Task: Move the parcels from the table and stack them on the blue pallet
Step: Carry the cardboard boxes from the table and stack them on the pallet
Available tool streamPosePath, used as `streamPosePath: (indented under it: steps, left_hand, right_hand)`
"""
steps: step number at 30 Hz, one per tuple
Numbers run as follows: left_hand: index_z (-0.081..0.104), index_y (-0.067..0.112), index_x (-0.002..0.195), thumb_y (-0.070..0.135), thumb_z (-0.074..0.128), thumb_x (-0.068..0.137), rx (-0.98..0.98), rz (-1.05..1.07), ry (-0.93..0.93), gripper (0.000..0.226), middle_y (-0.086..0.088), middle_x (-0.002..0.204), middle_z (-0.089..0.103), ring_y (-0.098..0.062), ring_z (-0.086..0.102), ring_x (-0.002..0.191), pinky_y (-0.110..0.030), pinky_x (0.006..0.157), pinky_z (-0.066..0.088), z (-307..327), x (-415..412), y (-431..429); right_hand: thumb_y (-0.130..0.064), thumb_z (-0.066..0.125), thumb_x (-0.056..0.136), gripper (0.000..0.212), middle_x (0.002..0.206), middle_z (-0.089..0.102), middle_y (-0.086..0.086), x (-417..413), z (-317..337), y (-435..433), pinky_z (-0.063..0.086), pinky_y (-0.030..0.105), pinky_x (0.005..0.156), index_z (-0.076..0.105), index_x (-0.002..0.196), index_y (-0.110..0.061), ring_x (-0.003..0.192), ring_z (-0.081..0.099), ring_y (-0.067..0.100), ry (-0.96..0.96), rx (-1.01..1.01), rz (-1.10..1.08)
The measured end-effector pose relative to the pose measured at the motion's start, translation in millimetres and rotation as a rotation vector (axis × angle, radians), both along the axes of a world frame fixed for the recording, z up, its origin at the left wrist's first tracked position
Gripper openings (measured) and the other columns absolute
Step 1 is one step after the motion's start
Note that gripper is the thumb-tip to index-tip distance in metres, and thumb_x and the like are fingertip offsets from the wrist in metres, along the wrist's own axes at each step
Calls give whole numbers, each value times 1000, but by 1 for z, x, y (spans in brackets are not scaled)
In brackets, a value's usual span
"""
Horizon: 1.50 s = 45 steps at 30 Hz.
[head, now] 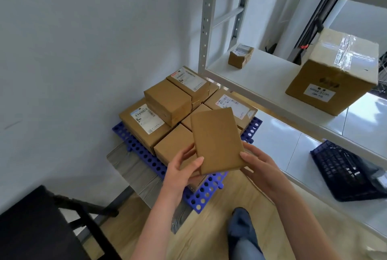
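parcel: flat brown parcel [217, 140] is held up just above the blue pallet [209, 192] | left hand [182, 172]: wrapped round its near-left corner, thumb laid on top | right hand [261, 167]: near-right edge is gripped | stacked parcels [167, 100] are piled on the pallet, two layers at the back

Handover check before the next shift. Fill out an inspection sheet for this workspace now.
Surface: blue pallet on the floor, near corner bare.
Job's things: plain parcel held above the pallet; stack of parcels on it, two layers at the back.
Clutter: black crate at right.
Hands: left hand and right hand both hold the parcel's near end.
Cables: nothing seen.
Surroundings: white wall; shelf with a big box and a small box; dark furniture lower left.
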<state>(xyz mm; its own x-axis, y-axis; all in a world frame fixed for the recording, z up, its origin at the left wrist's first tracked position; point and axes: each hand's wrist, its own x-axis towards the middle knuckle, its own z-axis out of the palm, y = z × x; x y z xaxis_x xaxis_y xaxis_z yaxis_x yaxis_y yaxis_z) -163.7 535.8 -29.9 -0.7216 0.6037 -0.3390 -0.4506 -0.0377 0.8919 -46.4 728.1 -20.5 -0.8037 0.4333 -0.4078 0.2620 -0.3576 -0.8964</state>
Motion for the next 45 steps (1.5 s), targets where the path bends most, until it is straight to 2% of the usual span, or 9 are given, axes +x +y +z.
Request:
streamPosePath:
  steps: [6,11,17,21,27,30,33,40,45]
  left_hand:
    - [54,33,121,37,72,72,-89,57,19,52,7,123,60,-18,64,107,-35,84,56,-21,-18,60]
    - [49,42,116,30,68,83,-231,109,28,39,16,110,59,-9,61,101,-23,73,55,-33,-33,122]
    - [47,27,134,33,70,82,-421,230,39,58,22,105,54,-9,54,107,-39,97,48,-41,-53,178]
    - [40,24,140,29,69,83,-490,271,45,65,8,127,53,-9,49,111,-42,103,44,-43,-59,200]
    - [30,24,145,32,63,88,-548,266,102,67,12,133,45,0,41,109,-24,99,38,-42,-62,214]
    - [31,24,144,29,66,85,-541,269,53,68,6,137,46,-3,43,107,-31,102,41,-39,-69,209]
    - [29,24,145,29,67,83,-574,244,51,73,6,139,44,-3,41,110,-34,104,40,-38,-74,204]
    - [24,25,147,33,65,85,-585,228,60,75,6,145,39,-11,39,128,-31,104,34,-43,-74,205]
    - [26,24,146,32,66,84,-577,261,58,74,5,144,40,-4,39,118,-27,103,35,-43,-73,204]
  right_hand:
    - [-55,63,77,47,122,62,-22,-32,-14,64,50,24,87,54,123,-51,111,60,3,-34,96,207]
    - [-57,50,80,31,114,46,-41,-69,-12,130,51,10,72,45,110,-66,105,54,-9,-83,195,339]
    - [-36,38,101,38,136,42,-19,-129,-26,188,40,33,106,38,137,-44,125,42,6,-66,301,509]
    - [-31,37,103,41,143,42,-8,-162,-37,209,35,44,112,39,144,-30,132,39,15,-92,412,552]
    - [-28,42,101,32,123,55,-13,-189,-45,221,44,36,102,47,130,-40,117,50,9,-66,404,606]
    - [-28,47,100,29,112,59,-17,-195,-45,222,48,20,85,50,121,-46,106,56,2,-72,429,631]
    - [-24,50,98,33,109,61,-14,-195,-46,218,49,10,65,51,130,-34,92,61,-5,-67,453,632]
    - [-20,49,98,33,106,59,-16,-194,-51,213,47,4,63,50,131,-26,86,63,-7,-57,526,581]
    - [-24,47,99,33,113,58,-11,-195,-52,209,46,4,59,49,133,-27,89,58,-3,-73,585,577]
